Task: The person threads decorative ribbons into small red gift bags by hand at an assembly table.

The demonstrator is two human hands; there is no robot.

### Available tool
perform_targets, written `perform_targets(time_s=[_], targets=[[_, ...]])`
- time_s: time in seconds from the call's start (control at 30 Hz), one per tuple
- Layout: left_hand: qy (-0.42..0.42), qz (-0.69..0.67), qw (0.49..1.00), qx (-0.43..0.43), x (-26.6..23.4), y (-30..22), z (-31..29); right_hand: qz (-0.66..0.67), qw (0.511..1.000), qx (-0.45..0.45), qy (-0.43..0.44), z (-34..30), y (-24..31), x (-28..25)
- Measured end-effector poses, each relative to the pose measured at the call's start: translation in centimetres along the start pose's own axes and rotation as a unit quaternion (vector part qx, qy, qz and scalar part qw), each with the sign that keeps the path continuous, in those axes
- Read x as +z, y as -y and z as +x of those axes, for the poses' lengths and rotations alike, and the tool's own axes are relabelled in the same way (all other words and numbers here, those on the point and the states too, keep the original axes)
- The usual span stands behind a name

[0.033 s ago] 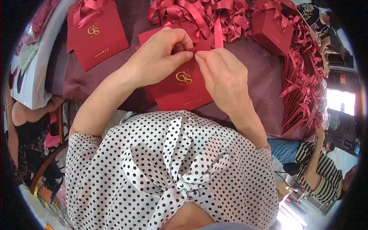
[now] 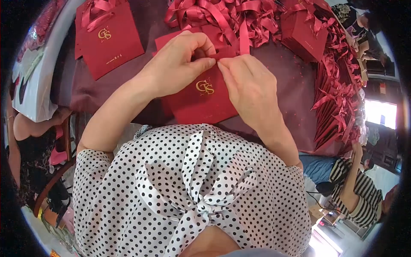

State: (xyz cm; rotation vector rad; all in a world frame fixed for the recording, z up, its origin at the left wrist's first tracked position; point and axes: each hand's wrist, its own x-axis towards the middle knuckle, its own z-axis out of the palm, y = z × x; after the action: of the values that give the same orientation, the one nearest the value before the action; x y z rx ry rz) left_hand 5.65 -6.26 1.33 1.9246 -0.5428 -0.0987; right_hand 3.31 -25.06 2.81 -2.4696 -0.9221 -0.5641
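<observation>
Soft, fairly even light covers the flat red paper bag with a gold emblem (image 2: 201, 105), its small print blurred. A rectangular bright opening (image 2: 381, 112) at right glares white. The dark maroon cloth (image 2: 287, 94) looks dimmer; edges curve toward blackened corners.

White plastic sheeting (image 2: 37, 99) at left, brown wooden chair (image 2: 67, 139) below it, striped-shirted person (image 2: 367, 210) at lower right

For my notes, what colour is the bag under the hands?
The bag is red, head view.
</observation>
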Motion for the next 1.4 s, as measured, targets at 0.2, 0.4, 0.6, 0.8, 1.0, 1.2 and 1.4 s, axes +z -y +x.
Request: perform_targets(time_s=[0.2, 0.4, 0.6, 0.8, 1.0, 1.2, 1.4], targets=[[-0.051, 0.003, 0.999, 0.019, 0.4, -0.5, -0.3, 0.053, 0.997, 0.053, -0.018, 1.0, 0.2, 0.3], [-0.059, 0.033, 0.996, 0.056, 0.4, -1.0, -0.8, 0.345, 0.902, 0.259, -0.016, 1.1, -0.8, 0.2], [0.007, -0.207, 0.974, -0.094, 0.2, -0.5, -0.2, 0.2, 0.974, 0.102, -0.028, 0.4, -1.6, -1.2], [0.024, -0.271, 0.955, -0.114, 0.3, -0.5, -0.2, 0.195, 0.971, 0.138, -0.003, 0.4, -0.8, -1.2], [0.04, -0.247, 0.963, -0.1, 0.5, -0.2, 0.0, 0.148, 0.987, 0.061, -0.033, 0.0, -1.0, -0.4], [-0.038, -0.036, 0.999, -0.011, 1.5, 0.1, -0.8, 0.051, 0.999, 0.002, -0.014, 0.1, -0.4, -0.3], [-0.134, 0.182, 0.96, 0.165, 2.6, -0.6, -1.0, 0.203, 0.96, 0.188, 0.049, 0.8, -1.0, -0.9]])
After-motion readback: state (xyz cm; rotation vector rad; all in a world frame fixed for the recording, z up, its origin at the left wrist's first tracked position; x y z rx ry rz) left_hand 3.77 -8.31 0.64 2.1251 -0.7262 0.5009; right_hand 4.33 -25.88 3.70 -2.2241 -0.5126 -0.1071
